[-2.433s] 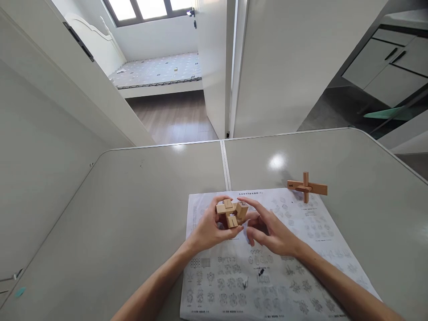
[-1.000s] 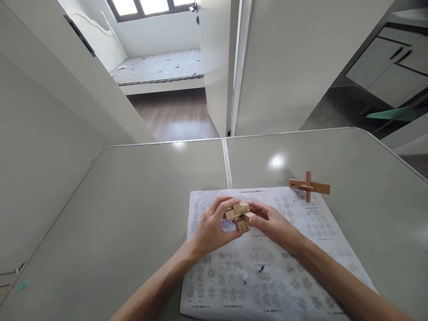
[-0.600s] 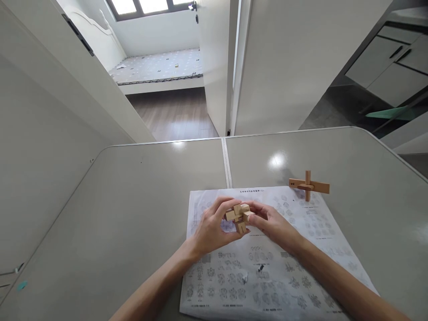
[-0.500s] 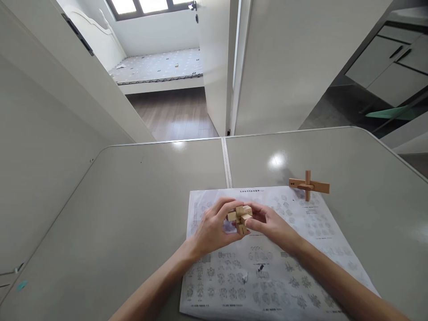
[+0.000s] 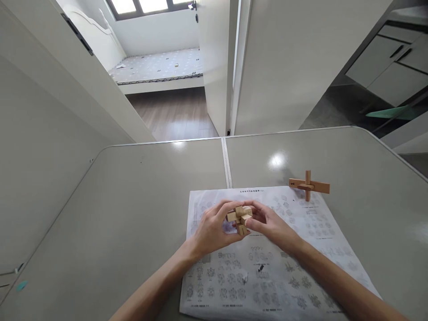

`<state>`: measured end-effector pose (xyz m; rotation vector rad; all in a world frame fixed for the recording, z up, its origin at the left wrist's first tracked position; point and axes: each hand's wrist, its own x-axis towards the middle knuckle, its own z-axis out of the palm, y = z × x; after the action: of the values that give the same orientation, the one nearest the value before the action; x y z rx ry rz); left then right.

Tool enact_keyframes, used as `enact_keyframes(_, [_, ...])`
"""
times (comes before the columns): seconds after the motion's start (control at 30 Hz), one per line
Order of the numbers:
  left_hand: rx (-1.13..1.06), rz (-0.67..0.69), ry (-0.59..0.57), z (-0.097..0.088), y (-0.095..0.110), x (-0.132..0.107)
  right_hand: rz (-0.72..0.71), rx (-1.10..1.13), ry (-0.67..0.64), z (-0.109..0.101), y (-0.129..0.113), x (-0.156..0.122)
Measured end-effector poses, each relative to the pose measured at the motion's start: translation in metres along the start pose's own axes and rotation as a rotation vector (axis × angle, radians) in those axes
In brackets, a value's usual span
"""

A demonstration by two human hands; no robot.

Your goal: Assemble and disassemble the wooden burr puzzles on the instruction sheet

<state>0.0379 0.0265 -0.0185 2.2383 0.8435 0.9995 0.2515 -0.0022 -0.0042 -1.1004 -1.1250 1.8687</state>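
Between my two hands is a pale wooden interlocking puzzle (image 5: 239, 216), its several short blocks crossing one another. My left hand (image 5: 213, 225) grips it from the left, fingers over the top and thumb under the lowest block. From the right, my right hand (image 5: 267, 222) has its thumb against a block that sticks out, with the other fingers behind the puzzle and partly hidden. Both hands are above a large printed instruction sheet (image 5: 234, 267) covered in small line diagrams. A darker wooden cross-shaped puzzle (image 5: 308, 186) stands at the sheet's upper right corner, apart from my hands.
The grey table (image 5: 133, 214) has a seam (image 5: 226, 160) running away from me and a raised pale edge. Beyond it are a white door (image 5: 217, 58), a bed (image 5: 160, 64) and, at the right, cabinets (image 5: 394, 58).
The puzzle and the fingers of both hands have shifted very slightly. The grip stays the same, and the darker cross-shaped puzzle has not moved.
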Motion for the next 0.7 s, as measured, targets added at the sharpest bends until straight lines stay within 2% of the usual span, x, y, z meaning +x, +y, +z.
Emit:
enact_keyframes(0.43, [0.121, -0.052, 0.028, 0.001, 0.002, -0.002, -0.034, 0.013, 0.090, 0.010, 0.004, -0.001])
enact_keyframes(0.6, [0.191, -0.053, 0.099, 0.002, 0.003, -0.003, -0.108, -0.066, 0.188, 0.024, 0.010, 0.001])
enact_keyframes(0.7, [0.262, -0.033, 0.121, 0.002, 0.003, -0.004, -0.167, -0.198, 0.278, 0.031, 0.014, 0.000])
